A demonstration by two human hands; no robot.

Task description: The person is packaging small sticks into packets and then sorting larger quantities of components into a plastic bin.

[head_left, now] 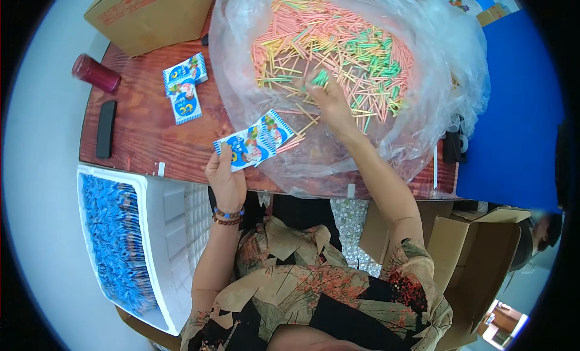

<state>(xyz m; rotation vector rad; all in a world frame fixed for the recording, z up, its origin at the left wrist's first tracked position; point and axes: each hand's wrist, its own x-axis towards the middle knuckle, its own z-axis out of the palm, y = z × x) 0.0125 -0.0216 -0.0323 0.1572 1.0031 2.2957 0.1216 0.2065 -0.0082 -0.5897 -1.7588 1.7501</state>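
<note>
Left hand [226,177] raised over worktop [145,124] edge, fingers pinching blue-white packets [255,146]; right hand [329,100] reaching into clear plastic bag [423,103], fingers closing on coloured sticks [338,48] piled inside; white crate [163,242] holds blue packets

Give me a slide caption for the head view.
Left hand holds blue-and-white packets; right hand reaches into coloured sticks in a clear bag.
</note>
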